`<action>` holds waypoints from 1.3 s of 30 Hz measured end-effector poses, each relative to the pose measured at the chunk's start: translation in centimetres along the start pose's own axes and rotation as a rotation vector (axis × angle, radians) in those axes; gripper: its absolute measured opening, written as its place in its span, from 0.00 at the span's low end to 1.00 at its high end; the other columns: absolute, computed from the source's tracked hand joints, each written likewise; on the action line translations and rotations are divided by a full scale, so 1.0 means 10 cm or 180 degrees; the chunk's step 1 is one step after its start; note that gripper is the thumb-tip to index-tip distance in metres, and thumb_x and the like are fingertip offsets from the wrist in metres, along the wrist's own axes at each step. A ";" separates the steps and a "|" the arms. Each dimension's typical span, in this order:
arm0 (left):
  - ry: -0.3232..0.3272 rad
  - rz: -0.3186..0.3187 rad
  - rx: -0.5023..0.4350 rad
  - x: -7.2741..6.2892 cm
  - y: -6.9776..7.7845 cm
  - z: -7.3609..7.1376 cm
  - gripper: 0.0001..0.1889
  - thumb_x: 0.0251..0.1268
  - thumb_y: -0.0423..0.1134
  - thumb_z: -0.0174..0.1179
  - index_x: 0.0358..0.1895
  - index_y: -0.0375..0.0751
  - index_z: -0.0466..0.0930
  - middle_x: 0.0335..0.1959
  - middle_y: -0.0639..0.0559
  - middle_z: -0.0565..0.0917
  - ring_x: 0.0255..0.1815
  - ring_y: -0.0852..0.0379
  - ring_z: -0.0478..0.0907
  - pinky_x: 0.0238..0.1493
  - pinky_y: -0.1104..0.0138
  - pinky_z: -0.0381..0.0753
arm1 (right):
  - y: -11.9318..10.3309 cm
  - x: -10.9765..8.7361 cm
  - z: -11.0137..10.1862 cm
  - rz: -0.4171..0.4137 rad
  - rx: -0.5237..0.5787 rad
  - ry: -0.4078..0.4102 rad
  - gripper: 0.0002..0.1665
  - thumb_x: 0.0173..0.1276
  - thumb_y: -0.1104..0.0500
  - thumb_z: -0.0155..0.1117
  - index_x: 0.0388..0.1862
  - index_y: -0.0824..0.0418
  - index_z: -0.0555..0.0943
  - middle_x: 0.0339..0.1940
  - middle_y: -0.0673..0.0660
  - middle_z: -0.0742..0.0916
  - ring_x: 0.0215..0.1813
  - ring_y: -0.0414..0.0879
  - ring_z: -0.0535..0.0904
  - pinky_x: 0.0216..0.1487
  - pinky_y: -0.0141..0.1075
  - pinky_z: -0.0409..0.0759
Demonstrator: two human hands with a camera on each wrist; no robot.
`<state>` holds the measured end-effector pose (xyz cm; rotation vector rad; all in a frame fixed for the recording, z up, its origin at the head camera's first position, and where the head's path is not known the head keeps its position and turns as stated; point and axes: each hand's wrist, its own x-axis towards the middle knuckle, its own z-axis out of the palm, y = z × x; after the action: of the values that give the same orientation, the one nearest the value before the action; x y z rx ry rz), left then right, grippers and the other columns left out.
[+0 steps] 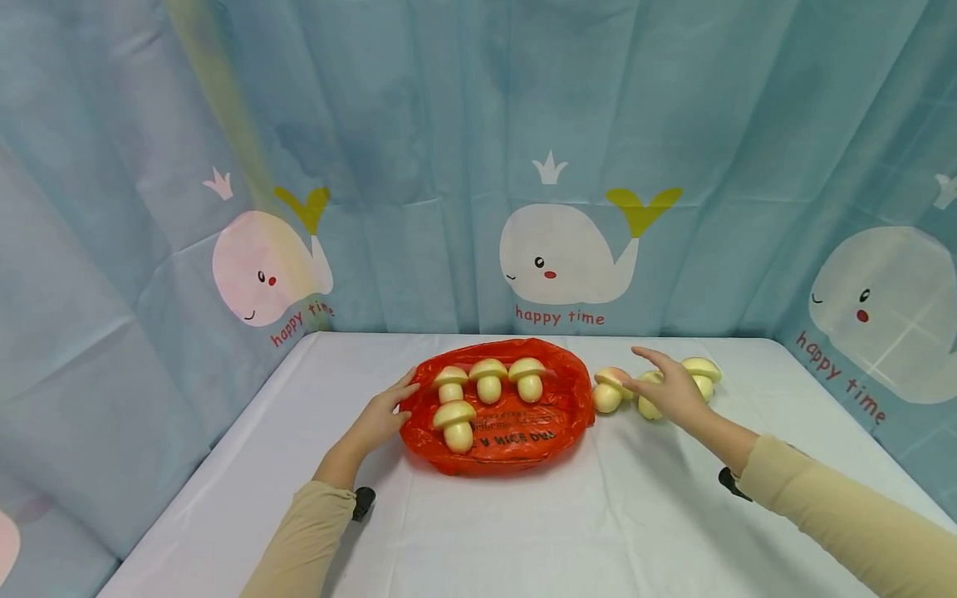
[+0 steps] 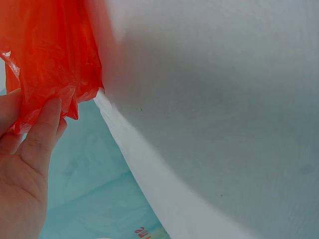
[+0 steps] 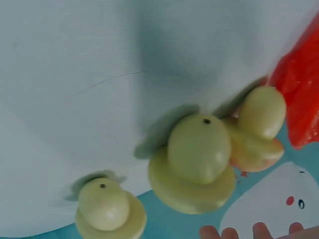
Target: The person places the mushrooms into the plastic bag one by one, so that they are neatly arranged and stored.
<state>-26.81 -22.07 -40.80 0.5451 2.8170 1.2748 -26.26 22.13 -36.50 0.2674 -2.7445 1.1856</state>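
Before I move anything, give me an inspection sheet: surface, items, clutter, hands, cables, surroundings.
Surface: white cloth, lightly creased.
Items: red plastic bag spread open, four mushroom-shaped pieces on it; three loose pieces to its right.
Clutter: thin dark line on the cloth; strand or crease, can't tell.
Left hand: grips the bag's left edge.
Right hand: reaches out by the loose pieces, holding nothing.
Cables: nothing seen.
Surroundings: blue curtain with whale prints and "happy time" lettering.
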 end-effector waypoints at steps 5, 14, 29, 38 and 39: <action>0.0019 -0.0023 0.0001 0.00 0.00 0.00 0.28 0.62 0.17 0.49 0.68 0.21 0.62 0.76 0.37 0.53 0.75 0.36 0.49 0.71 0.46 0.54 | 0.12 0.00 -0.04 -0.0030 -0.0054 -0.0044 0.41 0.66 0.61 0.66 0.72 0.72 0.60 0.72 0.75 0.63 0.73 0.71 0.53 0.69 0.63 0.56; 0.0000 -0.0023 -0.0031 0.01 0.03 0.00 0.28 0.62 0.18 0.49 0.68 0.21 0.62 0.76 0.37 0.53 0.75 0.35 0.49 0.70 0.46 0.56 | 0.37 0.02 -0.17 -0.0287 -0.0333 0.0154 0.41 0.64 0.59 0.68 0.70 0.75 0.63 0.69 0.77 0.65 0.71 0.73 0.56 0.67 0.64 0.56; 0.0018 0.0002 -0.0020 0.00 0.04 0.00 0.27 0.62 0.18 0.49 0.67 0.21 0.62 0.76 0.36 0.53 0.75 0.35 0.50 0.70 0.46 0.55 | 0.64 0.09 -0.39 -0.0151 -0.0853 0.0282 0.40 0.70 0.49 0.61 0.70 0.72 0.63 0.69 0.80 0.62 0.68 0.80 0.52 0.63 0.72 0.51; 0.0063 0.0118 0.0000 0.00 0.00 0.00 0.27 0.60 0.17 0.49 0.66 0.19 0.63 0.75 0.34 0.54 0.74 0.34 0.50 0.71 0.45 0.54 | 0.81 0.16 -0.44 0.0336 -0.0816 0.0038 0.42 0.74 0.44 0.52 0.74 0.70 0.56 0.72 0.81 0.53 0.68 0.84 0.45 0.59 0.77 0.49; 0.0069 0.0142 -0.0001 0.00 0.00 0.00 0.27 0.59 0.16 0.49 0.66 0.18 0.63 0.75 0.34 0.54 0.74 0.34 0.51 0.71 0.45 0.54 | 0.84 0.17 -0.44 0.0370 -0.0786 0.0015 0.43 0.74 0.45 0.53 0.74 0.71 0.55 0.72 0.82 0.52 0.68 0.84 0.45 0.60 0.76 0.48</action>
<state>-26.78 -22.08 -40.83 0.6009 2.8377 1.2964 -29.50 30.81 -39.04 0.0775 -2.8981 0.8549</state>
